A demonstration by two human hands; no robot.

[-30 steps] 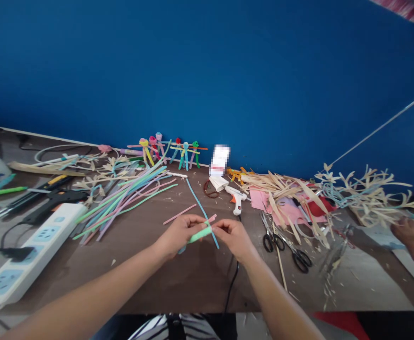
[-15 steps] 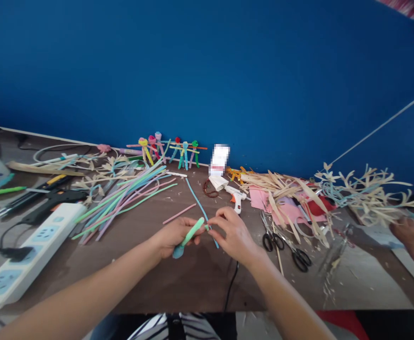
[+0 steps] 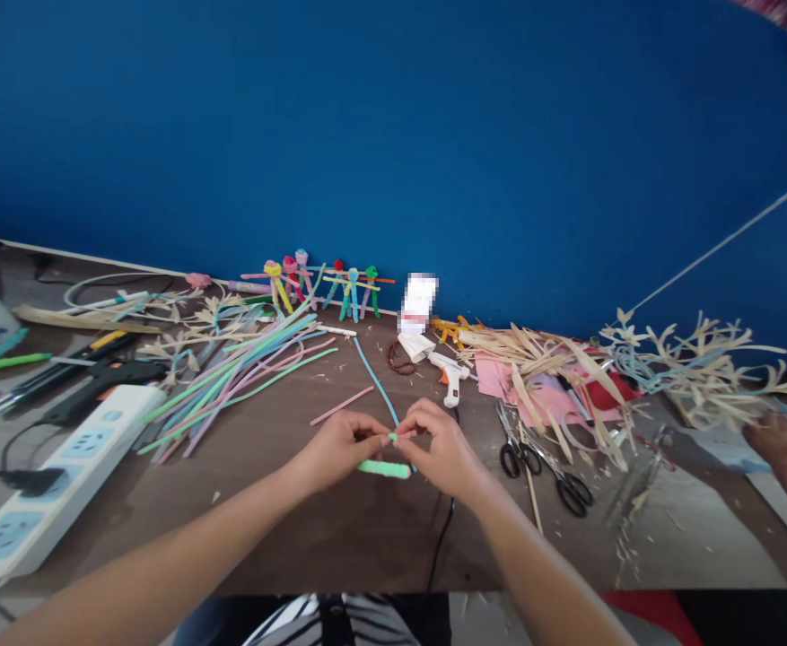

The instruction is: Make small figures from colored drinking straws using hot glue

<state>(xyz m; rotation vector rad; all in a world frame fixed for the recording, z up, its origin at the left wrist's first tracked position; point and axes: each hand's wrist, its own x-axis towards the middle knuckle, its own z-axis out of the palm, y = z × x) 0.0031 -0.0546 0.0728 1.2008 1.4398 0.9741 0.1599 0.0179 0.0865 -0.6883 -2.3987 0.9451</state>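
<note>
Above the brown table, my left hand [image 3: 339,449] pinches a light green pipe cleaner [image 3: 385,468], whose thick folded end points right beneath the fingers. My right hand [image 3: 439,449] meets it fingertip to fingertip, closed on a small green bit of the same piece. A little pink shows at the right fingertips, too small to make out. Behind the hands a blue pipe cleaner [image 3: 374,377] lies on the table, its near end partly covered by my right hand. A short pink pipe cleaner [image 3: 341,405] rests just beyond my left hand.
Loose pipe cleaners [image 3: 238,386] and a power strip [image 3: 63,484] lie left. Small pipe-cleaner figures [image 3: 353,292] stand along the blue wall. A white glue gun [image 3: 452,381], scissors [image 3: 572,492] and dried strips [image 3: 520,354] lie right. Another person's hand [image 3: 780,444] is at far right.
The green piece has turned from slanting upward across my left hand to lying level below the fingers. Its blue end is now out of sight, and both hands' fingertips have come together.
</note>
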